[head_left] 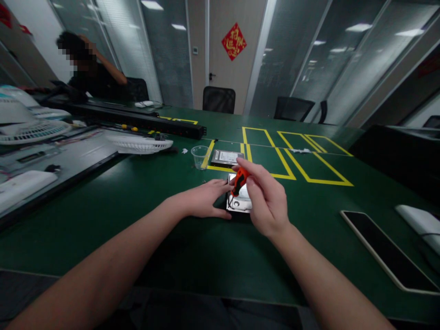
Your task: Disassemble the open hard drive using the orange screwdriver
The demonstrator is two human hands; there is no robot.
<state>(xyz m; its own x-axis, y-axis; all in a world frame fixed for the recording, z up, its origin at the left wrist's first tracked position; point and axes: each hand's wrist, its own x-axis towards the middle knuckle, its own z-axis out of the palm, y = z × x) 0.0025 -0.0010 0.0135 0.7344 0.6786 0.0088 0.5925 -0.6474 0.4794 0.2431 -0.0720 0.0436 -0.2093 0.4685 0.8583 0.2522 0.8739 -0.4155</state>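
Open-faced drive [243, 205] flat on green table [192, 256], shiny side up. Left hand [210, 198] spread, thumb and fingers parted at drive's nine-o'clock edge, likely bracing it against twist. Right hand [268, 199] curled tight round red-and-black screwdriver [240, 181], shaft slanting toward seven-o'clock corner (whether tip's seated, can't tell from here). Second drive [227, 157] near twelve, clear cup [200, 161] near ten, presumably parked within reach, off elbows' path.

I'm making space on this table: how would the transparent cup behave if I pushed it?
The transparent cup looks like thin plastic, so it is probably light and apt to slide. It narrows downward, so a push high on its side might tip it over.
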